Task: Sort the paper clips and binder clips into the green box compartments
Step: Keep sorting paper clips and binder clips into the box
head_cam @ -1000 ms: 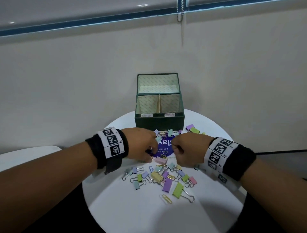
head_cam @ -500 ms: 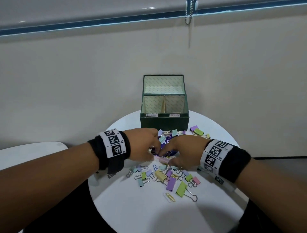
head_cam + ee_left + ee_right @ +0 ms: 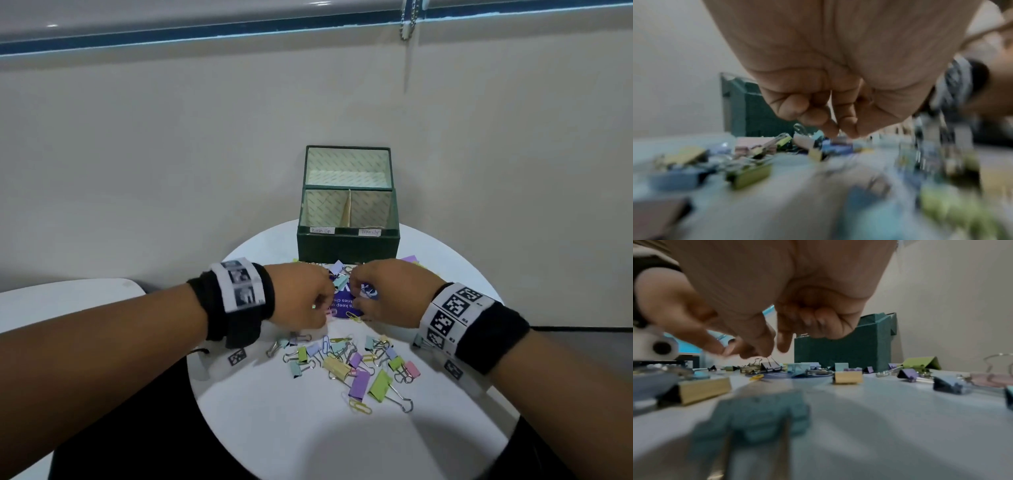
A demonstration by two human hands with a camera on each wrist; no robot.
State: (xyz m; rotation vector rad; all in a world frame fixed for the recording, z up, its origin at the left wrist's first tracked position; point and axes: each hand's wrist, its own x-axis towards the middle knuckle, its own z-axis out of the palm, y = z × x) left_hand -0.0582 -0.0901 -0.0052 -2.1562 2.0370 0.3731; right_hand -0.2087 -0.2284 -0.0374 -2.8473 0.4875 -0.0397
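- Round white smooth-topped table (image 3: 274,435): bears a scatter of pastel folded-metal binder clips (image 3: 359,368) with wire handles and looped wire paper clips (image 3: 360,407).
- Dark green textured box (image 3: 347,245): square, with paper-lined compartments, standing behind the clips.
- Left hand (image 3: 301,296): fingers curled down over the pile; whether it holds anything cannot be told.
- Right hand (image 3: 387,291): fingertips (image 3: 764,344) bunched downward above a clip; hold unclear.

We've got pastel binder clips (image 3: 379,384) and a few paper clips (image 3: 360,408) scattered on the near side, with the open green box (image 3: 347,244) upright behind them, far side.
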